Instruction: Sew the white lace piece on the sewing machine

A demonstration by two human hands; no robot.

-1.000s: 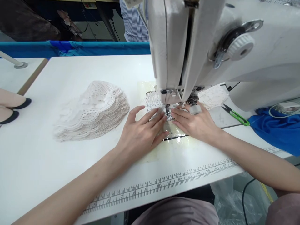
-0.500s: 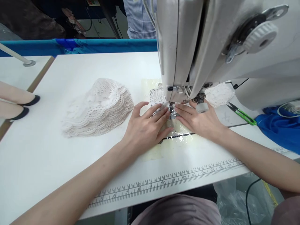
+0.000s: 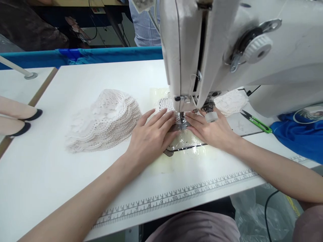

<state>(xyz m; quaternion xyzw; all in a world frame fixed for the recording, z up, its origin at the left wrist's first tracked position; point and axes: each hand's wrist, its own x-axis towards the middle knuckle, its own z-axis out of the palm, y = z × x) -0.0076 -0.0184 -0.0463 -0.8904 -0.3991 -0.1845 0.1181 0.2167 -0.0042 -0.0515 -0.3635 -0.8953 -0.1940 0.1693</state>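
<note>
Your left hand (image 3: pixel 152 134), spread, and right hand (image 3: pixel 210 129), fingers nearly together, rest on lace (image 3: pixel 165 103) behind the front edge of the table (image 3: pixel 148 179). Guide evenly, fingertips clear of the machine foot (image 3: pixel 182 117).

Left hand (image 3: pixel 150 136) went flatter, fingers less arched. Less of the white openwork lace piece (image 3: pixel 165 103) pokes out by the metal presser foot (image 3: pixel 182 117), and a shiny metal lever (image 3: pixel 199 75) popped into view on the off-white sewing machine (image 3: pixel 186 50).
</note>
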